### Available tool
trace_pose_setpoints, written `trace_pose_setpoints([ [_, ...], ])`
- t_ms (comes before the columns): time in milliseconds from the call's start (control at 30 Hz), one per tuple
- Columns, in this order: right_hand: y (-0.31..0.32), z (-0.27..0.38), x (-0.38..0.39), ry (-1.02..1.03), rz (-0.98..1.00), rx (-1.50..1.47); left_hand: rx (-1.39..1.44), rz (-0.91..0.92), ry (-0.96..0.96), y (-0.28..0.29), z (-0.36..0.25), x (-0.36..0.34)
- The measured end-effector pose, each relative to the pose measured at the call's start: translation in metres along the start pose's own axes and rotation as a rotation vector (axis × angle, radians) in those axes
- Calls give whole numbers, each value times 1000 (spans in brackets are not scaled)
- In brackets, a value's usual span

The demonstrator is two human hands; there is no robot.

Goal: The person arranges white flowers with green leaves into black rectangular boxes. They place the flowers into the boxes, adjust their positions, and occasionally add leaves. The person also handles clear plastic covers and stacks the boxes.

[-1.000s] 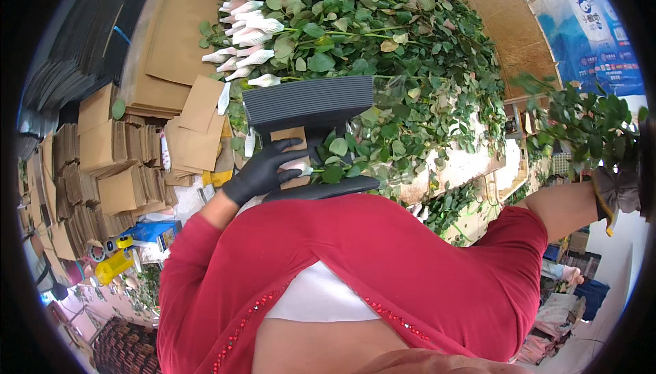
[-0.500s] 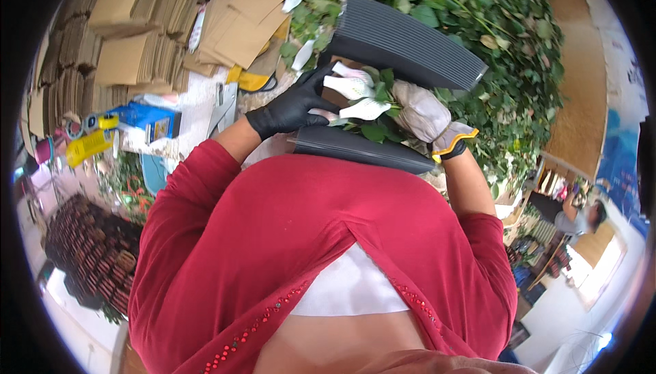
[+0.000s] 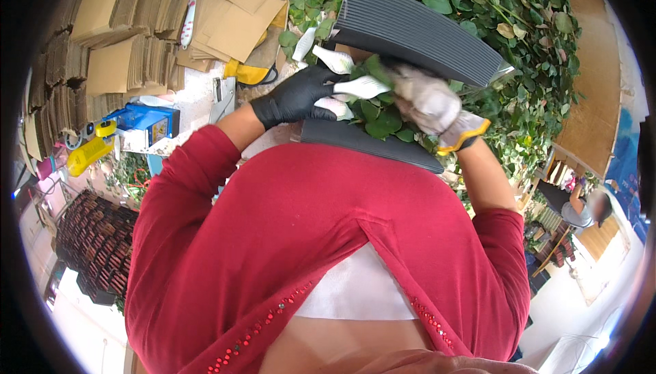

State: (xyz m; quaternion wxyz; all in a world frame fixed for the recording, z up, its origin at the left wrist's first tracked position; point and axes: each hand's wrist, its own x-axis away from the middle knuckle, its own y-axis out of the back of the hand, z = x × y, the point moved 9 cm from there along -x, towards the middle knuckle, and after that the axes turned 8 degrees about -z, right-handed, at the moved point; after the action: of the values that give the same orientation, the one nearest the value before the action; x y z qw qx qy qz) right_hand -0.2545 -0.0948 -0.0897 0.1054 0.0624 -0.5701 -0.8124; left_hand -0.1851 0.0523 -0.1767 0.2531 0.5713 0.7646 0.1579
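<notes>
Black-gloved fingers of the left hand curled against white-netted buds at the left edge of a ribbed black holder; the blurred right hand lay over leaves. Neither hand's grip could be told. Arranging appeared under way, the next move seemingly calling for steady support of the slim, staggered buds.

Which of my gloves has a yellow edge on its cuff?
The pale glove on your right hand: its cuff is edged in yellow. The black glove on your left hand shows no yellow.
</notes>
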Motion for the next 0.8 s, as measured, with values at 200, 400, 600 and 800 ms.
trace_pose_setpoints([
  [200, -20, -17, 17, -153, 106, -90, -94, 1, 87, 2, -3, 5],
  [400, -30, -20, 17, -202, 138, -103, -266, -155, 15, 12, -13, 6],
  [600, -14, -7, 18, -123, 20, 31, -85, -5, -43, 8, -9, -7],
  [800, 50, 19, 9, -138, -109, -33, -50, -211, -38, 6, 3, -8],
])
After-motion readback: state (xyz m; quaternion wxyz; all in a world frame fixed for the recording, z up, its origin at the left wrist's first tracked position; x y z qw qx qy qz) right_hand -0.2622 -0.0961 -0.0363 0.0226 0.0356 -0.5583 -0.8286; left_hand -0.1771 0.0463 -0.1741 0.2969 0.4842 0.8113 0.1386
